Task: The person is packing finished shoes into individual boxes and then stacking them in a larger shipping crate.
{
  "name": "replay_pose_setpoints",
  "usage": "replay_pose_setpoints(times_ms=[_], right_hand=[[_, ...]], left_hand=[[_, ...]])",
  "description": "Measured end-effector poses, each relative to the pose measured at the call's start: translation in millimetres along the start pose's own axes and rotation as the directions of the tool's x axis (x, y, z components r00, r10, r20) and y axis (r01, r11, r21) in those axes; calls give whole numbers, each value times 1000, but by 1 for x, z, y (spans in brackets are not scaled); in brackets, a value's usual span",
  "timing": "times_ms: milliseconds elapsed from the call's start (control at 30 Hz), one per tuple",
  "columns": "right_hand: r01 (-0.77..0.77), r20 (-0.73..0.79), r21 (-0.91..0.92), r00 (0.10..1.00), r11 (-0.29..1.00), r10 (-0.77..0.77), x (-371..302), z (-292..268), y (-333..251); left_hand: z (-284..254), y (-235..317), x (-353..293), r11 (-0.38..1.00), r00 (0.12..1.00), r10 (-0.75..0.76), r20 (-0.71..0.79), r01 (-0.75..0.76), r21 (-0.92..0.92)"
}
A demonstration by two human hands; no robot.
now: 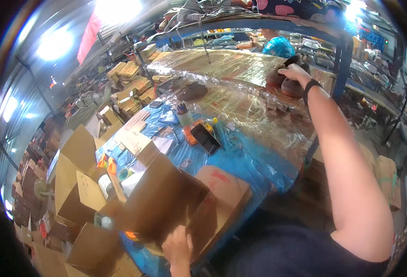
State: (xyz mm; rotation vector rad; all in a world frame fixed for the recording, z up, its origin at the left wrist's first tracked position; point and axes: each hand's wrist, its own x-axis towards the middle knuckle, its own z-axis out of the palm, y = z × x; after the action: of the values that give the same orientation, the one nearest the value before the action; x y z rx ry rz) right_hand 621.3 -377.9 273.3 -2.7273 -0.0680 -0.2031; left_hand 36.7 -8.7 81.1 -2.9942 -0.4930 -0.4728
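My right arm is stretched out to the far right of the table, where my right hand (296, 72) is closed on a pair of dark brown shoes (292, 87). Close to my body, my left hand (178, 244) grips the near edge of an open cardboard box (155, 203); some of its fingers are hidden. The box's flaps stand up, and red marks show on its right-hand flap (226, 182). Another pair of dark shoes (192, 91) lies farther back on the table.
Plastic sheeting (240, 111) covers the table. A black phone (205, 138), a pen cup (183, 115) and a white box (136, 143) lie left of centre. An open carton (76, 171) stands at left. A blue metal frame (342, 60) rises behind my right hand. Someone in blue (278, 47) is beyond.
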Motion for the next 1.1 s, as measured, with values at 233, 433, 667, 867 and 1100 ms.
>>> replay_pose_setpoints(times_ms=[233,433,667,867,1100], right_hand=[[-152,3,975,733,-160,-680,-237,21,-105],[-682,281,677,586,-276,-760,-383,77,-96],[-843,11,486,269,-230,-963,-385,147,-62],[-794,67,581,266,-179,-962,-391,155,-63],[-720,97,674,306,-164,-947,-393,158,-76]], left_hand=[[-26,6,5,990,981,35,-192,-61,-129],[-49,106,34,49,991,-14,131,132,-990],[-38,135,26,-239,968,-75,240,216,-947],[-57,134,25,-247,966,-85,245,218,-944],[-67,136,27,-290,952,-111,284,242,-926]])
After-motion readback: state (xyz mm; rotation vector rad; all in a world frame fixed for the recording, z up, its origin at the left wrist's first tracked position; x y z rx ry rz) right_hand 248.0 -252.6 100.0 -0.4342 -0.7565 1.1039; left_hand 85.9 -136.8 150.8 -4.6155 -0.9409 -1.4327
